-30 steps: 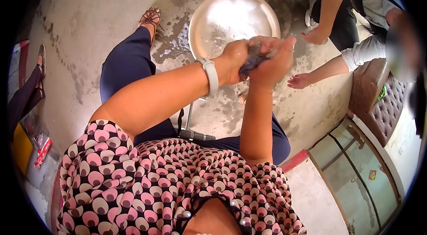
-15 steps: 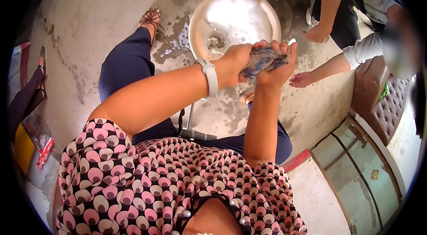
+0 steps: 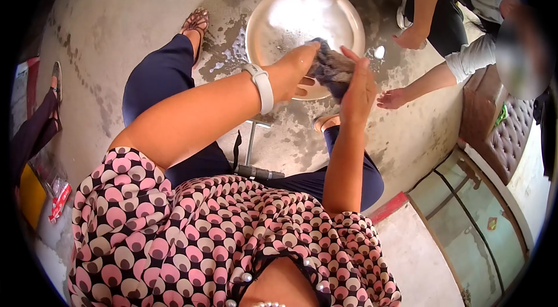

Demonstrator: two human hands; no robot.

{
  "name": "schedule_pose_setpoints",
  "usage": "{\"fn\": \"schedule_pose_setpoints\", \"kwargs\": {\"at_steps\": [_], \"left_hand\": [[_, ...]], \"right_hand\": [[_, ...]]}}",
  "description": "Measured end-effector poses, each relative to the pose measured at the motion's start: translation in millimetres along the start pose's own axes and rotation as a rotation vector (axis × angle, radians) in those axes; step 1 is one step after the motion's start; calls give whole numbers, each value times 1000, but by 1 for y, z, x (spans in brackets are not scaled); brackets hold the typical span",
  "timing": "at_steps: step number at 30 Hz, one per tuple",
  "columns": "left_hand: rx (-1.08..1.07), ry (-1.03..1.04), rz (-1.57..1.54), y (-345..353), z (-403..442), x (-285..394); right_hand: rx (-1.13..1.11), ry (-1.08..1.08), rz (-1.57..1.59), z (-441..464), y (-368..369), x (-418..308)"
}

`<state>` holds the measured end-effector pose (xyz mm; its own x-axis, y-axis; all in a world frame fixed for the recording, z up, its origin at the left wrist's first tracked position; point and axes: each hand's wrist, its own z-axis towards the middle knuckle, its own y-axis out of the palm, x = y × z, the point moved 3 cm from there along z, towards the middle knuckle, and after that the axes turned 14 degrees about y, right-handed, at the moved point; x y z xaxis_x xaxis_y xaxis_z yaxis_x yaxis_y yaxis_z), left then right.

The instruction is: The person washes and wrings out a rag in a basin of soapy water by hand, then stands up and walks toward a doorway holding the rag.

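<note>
A wet, crumpled grey-blue cloth (image 3: 332,70) hangs between my two hands, above the near right part of a wide metal basin (image 3: 254,45). My left hand (image 3: 290,70), with a pale band on its wrist, grips the cloth's left end; some of its fingers show below. My right hand (image 3: 359,91) holds the right end, thumb side toward the basin. Cloudy, sudsy water fills the basin.
Another person's hands (image 3: 412,37) hang at the right, close to my right hand. White foam (image 3: 379,52) lies on the wet floor. A brown tufted seat (image 3: 508,138) and a glass-topped table (image 3: 465,220) stand at the right. A sandalled foot (image 3: 197,22) is left of the basin.
The cloth was bunched tightly between both hands; now it is looser and longer. My left hand has shifted slightly left, and the right hand has turned more upright.
</note>
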<state>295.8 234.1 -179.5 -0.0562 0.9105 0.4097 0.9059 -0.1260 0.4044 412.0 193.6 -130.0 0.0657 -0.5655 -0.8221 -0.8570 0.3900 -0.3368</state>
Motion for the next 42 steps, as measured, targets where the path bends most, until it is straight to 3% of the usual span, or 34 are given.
{"fn": "schedule_pose_setpoints", "kwargs": {"at_steps": [4, 5, 7, 8, 10, 11, 12, 14, 15, 17, 18, 20, 23, 25, 27, 32, 35, 37, 38, 40, 42], "left_hand": [[-206, 8, -198, 1, -1, 6], [-141, 0, -198, -1, -2, 7], [-145, 31, -242, -4, 5, 4], [-146, 61, -288, -6, 8, 3], [-79, 121, -322, -4, -2, 13], [-77, 150, -334, -5, -1, 15], [-72, 180, -347, -6, -2, 17], [-73, 195, -395, -3, -3, 19], [-139, 237, -400, 0, -3, 20], [-202, 304, -364, 6, -3, 19], [-200, 304, -365, 7, -4, 19], [-225, 336, -197, 8, -5, 19], [-228, 276, -234, 8, -6, 20], [-219, 259, -259, 8, -7, 22], [42, 232, -199, -3, -4, 21], [88, 230, -76, -15, 19, 1], [146, 210, 32, -13, 7, 12], [162, 215, 62, -14, 3, 12], [223, 244, 72, -15, 5, 12], [283, 266, 94, -13, 1, 15], [332, 337, 31, -10, -4, 23]], "right_hand": [[-148, 42, 20, -35, 17, -7], [-147, 42, 20, -41, 19, -4], [-147, -487, -343, -56, 24, -6], [-141, -486, -342, -60, 21, -4], [-284, -279, -144, -59, 10, 3], [-289, -26, 317, -51, 2, 22], [-90, 105, 494, -47, -7, 29], [107, 271, 504, -28, -18, 33], [106, 269, 503, -21, -18, 34], [1, 562, 696, -12, -12, 49], [0, 563, 695, -12, -10, 44], [-243, 361, 350, -13, 2, 25], [-371, 372, 293, 1, -10, 42], [-335, 430, 349, 19, -31, 78], [-297, 464, 530, 28, -39, 91], [-50, 607, 623, 29, -56, 114], [14, 545, 405, 31, -52, 115], [1, 205, 236, 44, -51, 124], [-6, 215, 243, 50, -46, 136], [19, -128, -75, 58, -31, 132], [-4, -72, 1, 69, -10, 150]]}}
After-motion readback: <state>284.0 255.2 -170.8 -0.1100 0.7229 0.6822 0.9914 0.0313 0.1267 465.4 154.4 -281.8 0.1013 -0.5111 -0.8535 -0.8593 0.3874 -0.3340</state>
